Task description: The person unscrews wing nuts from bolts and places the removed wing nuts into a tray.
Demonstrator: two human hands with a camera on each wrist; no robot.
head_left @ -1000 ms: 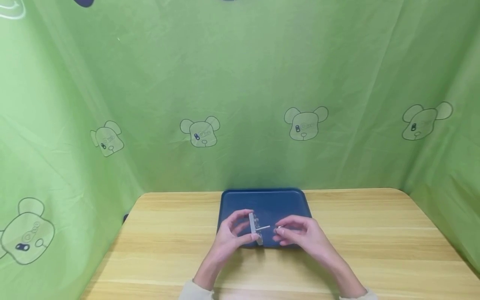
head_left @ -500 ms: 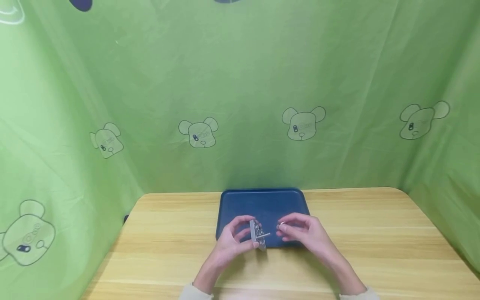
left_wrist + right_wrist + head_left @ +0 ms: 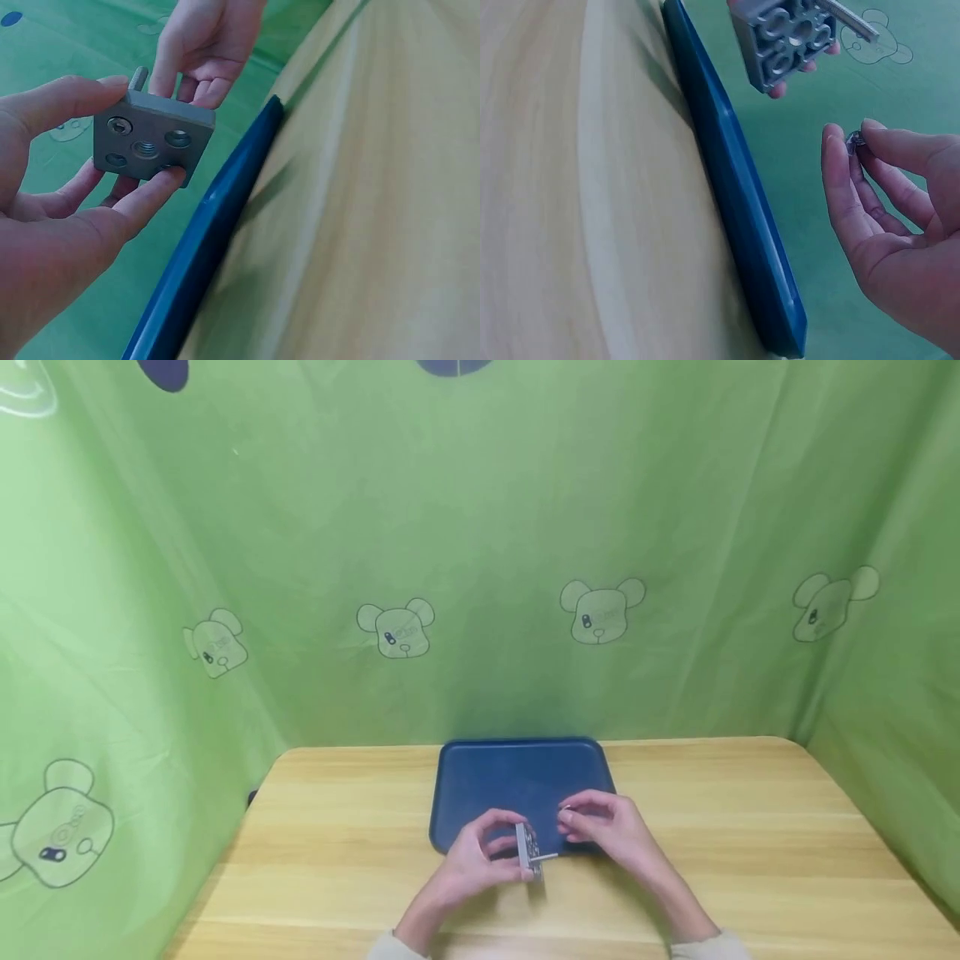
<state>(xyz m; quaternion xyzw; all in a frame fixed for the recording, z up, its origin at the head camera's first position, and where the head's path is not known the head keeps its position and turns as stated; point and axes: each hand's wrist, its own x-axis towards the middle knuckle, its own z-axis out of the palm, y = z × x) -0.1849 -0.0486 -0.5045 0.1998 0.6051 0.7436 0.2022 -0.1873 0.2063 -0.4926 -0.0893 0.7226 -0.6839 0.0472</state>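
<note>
My left hand (image 3: pixel 480 860) grips a grey square metal plate (image 3: pixel 161 122) by opposite edges, tilted on its side. In the left wrist view its flat face shows several round holes, and a socket-head bolt (image 3: pixel 120 126) sits in a corner one. The right wrist view shows the plate's ribbed back, with the bolt's threaded shank (image 3: pixel 851 21) sticking out. My right hand (image 3: pixel 615 831) pinches a small shiny metal piece (image 3: pixel 855 140), curved like a ring, between thumb and fingertips. It is apart from the bolt's end, and fingers hide part of it.
A dark blue tray (image 3: pixel 517 772) lies on the wooden table (image 3: pixel 352 827) behind the hands, its near edge partly covered by them. Green cloth (image 3: pixel 487 527) printed with bear heads hangs behind the table and at both sides.
My left hand has brought the plate with its bolt nearer to me and slightly right. My right hand stays almost in place, still pinching the small metal piece.
</note>
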